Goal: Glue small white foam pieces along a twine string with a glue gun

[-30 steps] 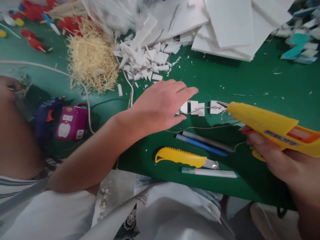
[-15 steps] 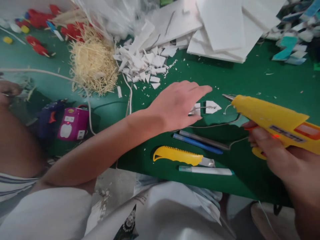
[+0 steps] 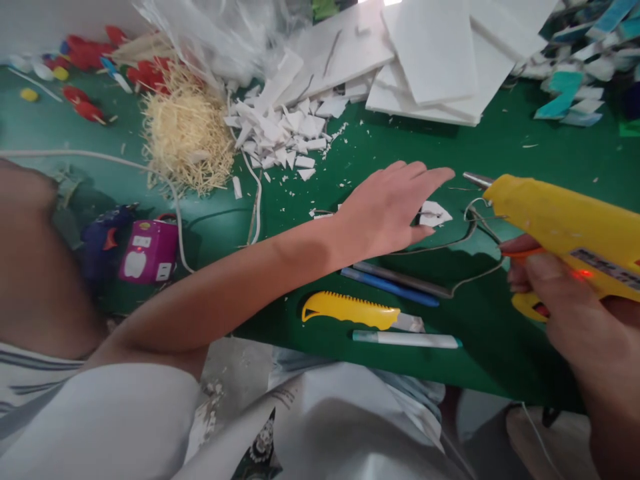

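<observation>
My right hand (image 3: 565, 293) is wrapped round a yellow hot glue gun (image 3: 565, 223), its metal nozzle pointing left. My left hand (image 3: 385, 207) is low over the green table, palm down, with fingers stretched toward the nozzle and thumb apart. Beyond its thumb lies a small pointed piece of white foam (image 3: 435, 214), partly hidden by the hand. Whether the hand touches it I cannot tell. A thin cord (image 3: 453, 241) runs from beneath my left hand and loops up near the gun's front.
Nearer me lie a yellow utility knife (image 3: 350, 311), a white marker (image 3: 407, 339) and blue and grey pens. Foam scraps (image 3: 285, 130), foam sheets (image 3: 435, 53) and straw shreds (image 3: 187, 140) sit farther back. A purple power socket (image 3: 149, 251) is left, beside another person's arm (image 3: 35, 260).
My left hand has slid right, covering more of the white foam piece. The glue gun has shifted a little to the right in my right hand. The view has moved slightly.
</observation>
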`<move>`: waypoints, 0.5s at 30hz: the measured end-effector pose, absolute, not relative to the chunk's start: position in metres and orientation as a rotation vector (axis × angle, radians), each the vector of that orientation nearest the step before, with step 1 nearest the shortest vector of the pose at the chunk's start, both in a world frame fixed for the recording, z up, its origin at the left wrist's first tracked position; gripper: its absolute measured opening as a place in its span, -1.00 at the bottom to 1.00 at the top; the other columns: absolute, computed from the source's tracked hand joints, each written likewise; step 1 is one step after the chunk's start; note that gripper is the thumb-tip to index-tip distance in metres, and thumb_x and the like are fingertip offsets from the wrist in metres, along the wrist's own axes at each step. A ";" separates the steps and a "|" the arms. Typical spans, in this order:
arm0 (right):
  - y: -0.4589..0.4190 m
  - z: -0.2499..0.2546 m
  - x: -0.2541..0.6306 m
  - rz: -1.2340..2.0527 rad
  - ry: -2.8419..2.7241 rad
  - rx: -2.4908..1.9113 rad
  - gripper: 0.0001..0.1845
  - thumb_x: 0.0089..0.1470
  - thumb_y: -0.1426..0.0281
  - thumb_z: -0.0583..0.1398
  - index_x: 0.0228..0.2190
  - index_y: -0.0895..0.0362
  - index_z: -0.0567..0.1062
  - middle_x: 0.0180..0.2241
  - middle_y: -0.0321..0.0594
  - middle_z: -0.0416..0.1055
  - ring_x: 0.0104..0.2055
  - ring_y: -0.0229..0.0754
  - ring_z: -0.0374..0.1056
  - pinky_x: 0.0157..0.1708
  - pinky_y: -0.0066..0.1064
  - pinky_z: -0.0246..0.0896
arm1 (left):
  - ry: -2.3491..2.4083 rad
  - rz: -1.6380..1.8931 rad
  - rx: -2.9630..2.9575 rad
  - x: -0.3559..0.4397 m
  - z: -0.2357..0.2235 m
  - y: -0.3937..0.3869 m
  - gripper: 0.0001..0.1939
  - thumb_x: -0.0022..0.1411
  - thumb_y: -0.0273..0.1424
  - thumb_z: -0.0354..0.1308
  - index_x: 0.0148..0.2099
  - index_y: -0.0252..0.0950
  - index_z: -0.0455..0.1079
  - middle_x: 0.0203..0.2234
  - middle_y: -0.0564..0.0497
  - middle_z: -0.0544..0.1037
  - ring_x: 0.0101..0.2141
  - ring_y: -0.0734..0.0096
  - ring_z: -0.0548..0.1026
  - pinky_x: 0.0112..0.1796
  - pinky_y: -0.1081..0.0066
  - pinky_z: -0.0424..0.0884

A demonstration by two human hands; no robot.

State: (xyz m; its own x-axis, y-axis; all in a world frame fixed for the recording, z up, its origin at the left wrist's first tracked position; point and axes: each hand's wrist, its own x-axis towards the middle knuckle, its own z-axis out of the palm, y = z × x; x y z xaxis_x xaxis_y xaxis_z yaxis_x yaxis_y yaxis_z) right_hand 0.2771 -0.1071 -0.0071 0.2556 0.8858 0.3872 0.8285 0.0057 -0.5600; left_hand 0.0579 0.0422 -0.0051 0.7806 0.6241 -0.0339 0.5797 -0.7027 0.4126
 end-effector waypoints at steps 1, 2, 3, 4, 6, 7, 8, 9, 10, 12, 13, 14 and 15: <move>-0.108 -0.006 0.277 0.139 -1.552 -1.823 -0.59 0.31 -0.18 0.26 -0.27 -0.19 0.70 -0.40 -0.24 0.60 -0.40 -0.04 0.57 -0.39 -0.12 0.53 | 0.894 0.168 2.580 0.051 -0.004 0.042 -0.35 0.48 -0.34 0.28 0.52 -0.23 0.26 0.23 -0.14 0.60 0.25 0.00 0.55 0.24 0.03 0.51; -0.108 -0.005 0.277 0.166 -1.539 -1.827 -0.58 0.28 -0.20 0.27 -0.27 -0.19 0.70 -0.39 -0.24 0.60 -0.41 -0.04 0.57 -0.42 -0.13 0.52 | 0.887 0.191 2.592 0.043 -0.002 0.041 -0.34 0.47 -0.32 0.29 0.52 -0.19 0.26 0.24 -0.12 0.60 0.26 0.00 0.56 0.26 0.00 0.50; -0.108 -0.004 0.277 0.181 -1.532 -1.821 -0.58 0.26 -0.21 0.28 -0.26 -0.19 0.70 -0.37 -0.24 0.62 -0.40 -0.04 0.58 -0.43 -0.14 0.52 | 0.888 0.221 2.612 0.033 -0.001 0.040 -0.33 0.46 -0.30 0.31 0.52 -0.15 0.26 0.24 -0.10 0.61 0.27 -0.02 0.56 0.28 -0.03 0.48; -0.108 -0.003 0.277 0.189 -1.539 -1.803 -0.58 0.25 -0.22 0.29 -0.27 -0.21 0.70 -0.35 -0.24 0.64 -0.38 -0.04 0.59 -0.43 -0.16 0.53 | 0.902 0.247 2.630 0.023 0.000 0.039 -0.31 0.44 -0.30 0.33 0.52 -0.14 0.26 0.24 -0.11 0.62 0.28 -0.04 0.55 0.30 -0.07 0.46; -0.107 -0.005 0.278 0.177 -1.565 -1.766 -0.59 0.24 -0.22 0.29 -0.27 -0.22 0.71 -0.34 -0.25 0.66 -0.41 -0.06 0.58 -0.44 -0.19 0.52 | 0.961 0.281 2.639 0.005 -0.001 0.037 -0.30 0.42 -0.31 0.34 0.52 -0.18 0.27 0.24 -0.15 0.62 0.30 -0.04 0.55 0.33 -0.06 0.44; -0.107 -0.006 0.278 0.157 -1.576 -1.760 -0.58 0.24 -0.22 0.30 -0.27 -0.21 0.72 -0.35 -0.25 0.66 -0.43 -0.07 0.56 -0.46 -0.20 0.50 | 0.985 0.273 2.641 -0.002 -0.002 0.036 -0.29 0.42 -0.31 0.35 0.52 -0.24 0.26 0.24 -0.18 0.62 0.29 -0.03 0.55 0.33 -0.04 0.44; -0.106 -0.009 0.278 0.136 -1.582 -1.767 -0.56 0.23 -0.24 0.29 -0.26 -0.20 0.72 -0.37 -0.25 0.65 -0.46 -0.08 0.54 -0.49 -0.21 0.47 | 1.004 0.260 2.641 -0.006 -0.004 0.036 -0.28 0.42 -0.30 0.35 0.52 -0.29 0.26 0.23 -0.21 0.62 0.28 -0.04 0.56 0.32 -0.03 0.44; -0.105 -0.011 0.278 0.125 -1.586 -1.775 -0.54 0.23 -0.25 0.28 -0.26 -0.19 0.72 -0.40 -0.24 0.64 -0.49 -0.08 0.52 -0.51 -0.22 0.44 | 1.023 0.253 2.640 -0.009 -0.006 0.035 -0.28 0.43 -0.28 0.35 0.51 -0.32 0.27 0.23 -0.23 0.62 0.27 -0.04 0.57 0.32 -0.03 0.44; -0.104 -0.014 0.279 0.112 -1.590 -1.777 -0.52 0.23 -0.26 0.28 -0.26 -0.17 0.72 -0.43 -0.24 0.63 -0.52 -0.09 0.50 -0.54 -0.22 0.41 | 1.036 0.244 2.638 -0.009 -0.009 0.035 -0.29 0.44 -0.27 0.35 0.51 -0.34 0.27 0.23 -0.25 0.62 0.27 -0.04 0.56 0.31 -0.03 0.44; -0.102 -0.018 0.279 0.101 -1.605 -1.772 -0.51 0.24 -0.25 0.27 -0.27 -0.16 0.72 -0.45 -0.23 0.63 -0.52 -0.08 0.49 -0.54 -0.23 0.40 | 1.049 0.243 2.634 -0.007 -0.013 0.035 -0.33 0.49 -0.26 0.30 0.51 -0.35 0.27 0.22 -0.26 0.62 0.26 -0.04 0.56 0.30 -0.03 0.43; -0.102 -0.020 0.280 0.109 -1.615 -1.770 -0.50 0.25 -0.25 0.26 -0.28 -0.15 0.72 -0.45 -0.23 0.62 -0.52 -0.08 0.49 -0.53 -0.23 0.41 | 1.049 0.245 2.632 -0.005 -0.015 0.036 -0.36 0.51 -0.27 0.26 0.51 -0.35 0.28 0.21 -0.26 0.62 0.25 -0.04 0.56 0.29 -0.03 0.44; -0.101 -0.021 0.281 0.118 -1.616 -1.781 -0.49 0.25 -0.26 0.25 -0.29 -0.14 0.71 -0.45 -0.22 0.62 -0.50 -0.08 0.51 -0.52 -0.22 0.43 | 1.045 0.250 2.630 -0.003 -0.016 0.036 -0.39 0.53 -0.29 0.23 0.51 -0.34 0.29 0.19 -0.25 0.63 0.23 -0.03 0.56 0.27 -0.03 0.45; -0.102 -0.022 0.282 0.125 -1.605 -1.800 -0.47 0.24 -0.27 0.25 -0.29 -0.13 0.71 -0.44 -0.21 0.63 -0.49 -0.07 0.52 -0.50 -0.21 0.45 | 1.036 0.259 2.630 -0.001 -0.016 0.037 -0.42 0.54 -0.31 0.20 0.50 -0.34 0.30 0.17 -0.24 0.64 0.21 -0.02 0.57 0.25 -0.02 0.46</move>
